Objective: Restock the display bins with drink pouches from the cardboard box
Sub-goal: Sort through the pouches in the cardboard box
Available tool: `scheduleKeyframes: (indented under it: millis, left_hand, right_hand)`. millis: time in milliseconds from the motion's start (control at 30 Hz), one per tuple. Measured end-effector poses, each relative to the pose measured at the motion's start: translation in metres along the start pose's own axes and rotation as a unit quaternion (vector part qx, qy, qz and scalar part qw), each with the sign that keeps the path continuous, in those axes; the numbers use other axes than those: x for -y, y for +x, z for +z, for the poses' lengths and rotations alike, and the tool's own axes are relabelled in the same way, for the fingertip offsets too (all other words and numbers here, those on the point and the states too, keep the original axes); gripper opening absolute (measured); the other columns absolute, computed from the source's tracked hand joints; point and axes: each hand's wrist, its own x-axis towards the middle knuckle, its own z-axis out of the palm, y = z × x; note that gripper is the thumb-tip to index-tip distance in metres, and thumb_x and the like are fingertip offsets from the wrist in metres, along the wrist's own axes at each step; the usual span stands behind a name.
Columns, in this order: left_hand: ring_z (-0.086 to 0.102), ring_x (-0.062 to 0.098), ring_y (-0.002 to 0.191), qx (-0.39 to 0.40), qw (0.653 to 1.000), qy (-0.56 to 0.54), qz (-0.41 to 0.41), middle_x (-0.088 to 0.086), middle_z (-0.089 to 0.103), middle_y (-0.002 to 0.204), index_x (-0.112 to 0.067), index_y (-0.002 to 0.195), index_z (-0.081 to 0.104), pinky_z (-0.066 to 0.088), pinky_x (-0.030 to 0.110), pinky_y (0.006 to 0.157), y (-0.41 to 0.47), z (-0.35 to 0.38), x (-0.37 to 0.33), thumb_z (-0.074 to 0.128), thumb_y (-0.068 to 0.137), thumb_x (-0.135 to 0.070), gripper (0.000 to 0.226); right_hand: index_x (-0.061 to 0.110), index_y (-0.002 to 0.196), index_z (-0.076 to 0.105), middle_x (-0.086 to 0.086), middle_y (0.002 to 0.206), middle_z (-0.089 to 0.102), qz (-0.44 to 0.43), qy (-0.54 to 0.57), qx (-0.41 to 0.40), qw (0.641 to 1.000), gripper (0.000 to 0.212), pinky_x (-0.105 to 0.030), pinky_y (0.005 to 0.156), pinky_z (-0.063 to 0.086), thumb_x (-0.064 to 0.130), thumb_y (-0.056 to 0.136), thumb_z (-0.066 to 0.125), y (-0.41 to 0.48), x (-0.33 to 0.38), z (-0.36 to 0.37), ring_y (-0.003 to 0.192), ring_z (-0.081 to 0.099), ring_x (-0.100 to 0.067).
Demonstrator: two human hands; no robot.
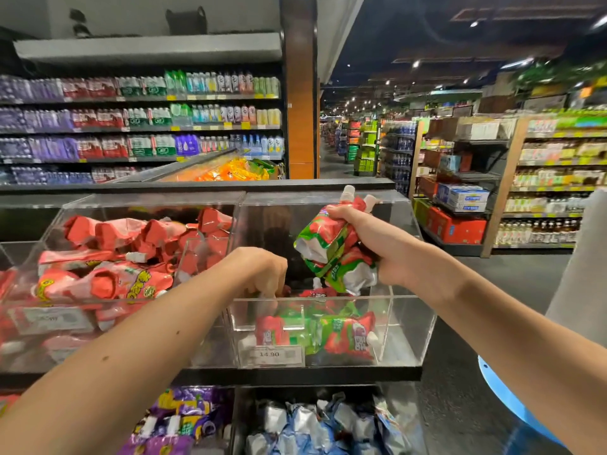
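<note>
The right hand point(377, 247) is gripping a bunch of drink pouches point(328, 254) just above the clear bin point(407, 336), which is holding only a few and seemingly needing many more, while the left hand point(262, 274) is reaching inside, its grip unclear

Two hands point(262, 270) (bare), two price tags point(271, 354)

Left grip point(262, 270) curls downward; right grip point(377, 247) clenched, raised higher.
</note>
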Motion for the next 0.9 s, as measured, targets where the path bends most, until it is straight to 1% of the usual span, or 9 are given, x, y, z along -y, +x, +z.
scheduleKeyframes:
  millis: [167, 233, 333, 433, 567, 667, 800, 833, 900]
  left_hand:
    - [0.068, 0.025, 0.095, 0.012, 0.997, -0.059, 0.052, 0.003, 0.073, 0.107, -0.015, 0.113, 0.073, 0.058, 0.035, 0.083, -0.011, -0.002, 0.003, 0.077, 0.079, -0.017, 0.035]
    - [0.063, 0.016, 0.076, -0.092, 0.986, -0.105, 0.087, 0.0, 0.068, 0.086, -0.01, 0.104, 0.072, 0.052, 0.025, 0.071, -0.032, -0.018, 0.005, 0.066, 0.087, -0.008, 0.018]
    - [0.071, 0.015, 0.075, -0.225, 0.907, -0.338, 0.113, 0.002, 0.072, 0.093, -0.016, 0.109, 0.069, 0.058, 0.026, 0.069, -0.073, -0.043, 0.01, 0.061, 0.095, -0.006, 0.019]
    - [0.073, 0.02, 0.095, -0.209, 0.836, -0.478, 0.168, 0.005, 0.072, 0.11, -0.024, 0.13, 0.06, 0.06, 0.034, 0.081, -0.1, -0.045, 0.007, 0.061, 0.097, -0.028, 0.033]
    - [0.068, 0.015, 0.109, -0.13, 0.836, -0.495, 0.198, 0.004, 0.063, 0.127, -0.039, 0.136, 0.048, 0.056, 0.035, 0.093, -0.105, -0.031, 0.0, 0.079, 0.083, -0.022, 0.064]
    - [0.064, 0.017, 0.112, -0.174, 0.859, -0.455, 0.156, 0.007, 0.06, 0.127, -0.034, 0.136, 0.052, 0.056, 0.035, 0.094, -0.093, -0.025, -0.004, 0.081, 0.08, -0.012, 0.067]
    - [0.069, 0.018, 0.103, -0.196, 0.885, -0.406, 0.113, 0.008, 0.07, 0.112, -0.022, 0.13, 0.062, 0.058, 0.031, 0.089, -0.073, -0.021, 0.0, 0.075, 0.087, -0.016, 0.046]
    - [0.071, 0.017, 0.099, -0.191, 0.899, -0.381, 0.095, 0.008, 0.072, 0.109, -0.022, 0.128, 0.064, 0.058, 0.031, 0.087, -0.067, -0.019, 0.004, 0.075, 0.087, -0.017, 0.042]
    - [0.072, 0.013, 0.092, -0.188, 0.929, -0.313, 0.061, 0.006, 0.075, 0.105, -0.022, 0.121, 0.068, 0.056, 0.026, 0.079, -0.055, -0.015, 0.01, 0.073, 0.088, -0.018, 0.033]
  right_hand:
    - [0.01, 0.114, 0.066, -0.01, 0.089, 0.077, -0.005, -0.023, 0.001, 1.0, 0.045, -0.032, 0.068, 0.06, 0.048, 0.09, 0.063, 0.0, -0.002, -0.003, 0.072, 0.074, -0.023]
    - [0.011, 0.112, 0.066, -0.011, 0.094, 0.077, -0.002, -0.031, 0.003, 1.0, 0.044, -0.034, 0.075, 0.059, 0.049, 0.09, 0.064, 0.001, -0.003, -0.003, 0.078, 0.074, -0.024]
    - [0.011, 0.112, 0.065, -0.013, 0.098, 0.076, -0.006, -0.038, 0.012, 0.999, 0.044, -0.039, 0.084, 0.059, 0.049, 0.089, 0.064, 0.006, -0.005, -0.001, 0.086, 0.073, -0.027]
    - [0.011, 0.117, 0.065, -0.013, 0.101, 0.076, -0.018, -0.051, 0.026, 0.998, 0.049, -0.045, 0.093, 0.055, 0.051, 0.089, 0.064, 0.016, -0.009, 0.006, 0.096, 0.072, -0.029]
    - [0.011, 0.122, 0.063, -0.014, 0.108, 0.074, -0.008, -0.041, 0.035, 0.999, 0.061, -0.049, 0.101, 0.051, 0.062, 0.088, 0.059, 0.037, -0.012, 0.011, 0.103, 0.07, -0.032]
    - [0.025, 0.117, 0.06, -0.011, 0.115, 0.072, 0.013, -0.054, 0.024, 0.998, 0.066, -0.048, 0.102, 0.05, 0.078, 0.078, 0.054, 0.046, -0.014, 0.012, 0.106, 0.069, -0.033]
    - [0.017, 0.122, 0.063, -0.009, 0.121, 0.069, 0.016, -0.096, 0.002, 0.995, 0.118, -0.048, 0.103, 0.049, 0.091, 0.031, 0.071, 0.08, -0.026, 0.002, 0.113, 0.065, -0.03]
    - [0.014, 0.121, 0.064, -0.01, 0.122, 0.068, 0.01, -0.114, -0.015, 0.993, 0.116, -0.048, 0.102, 0.049, 0.085, 0.03, 0.078, 0.086, -0.028, -0.002, 0.113, 0.064, -0.03]
    - [0.007, 0.11, 0.067, -0.013, 0.117, 0.068, -0.003, -0.16, -0.063, 0.985, 0.071, -0.046, 0.098, 0.052, 0.05, 0.057, 0.086, 0.08, -0.027, -0.003, 0.108, 0.065, -0.03]
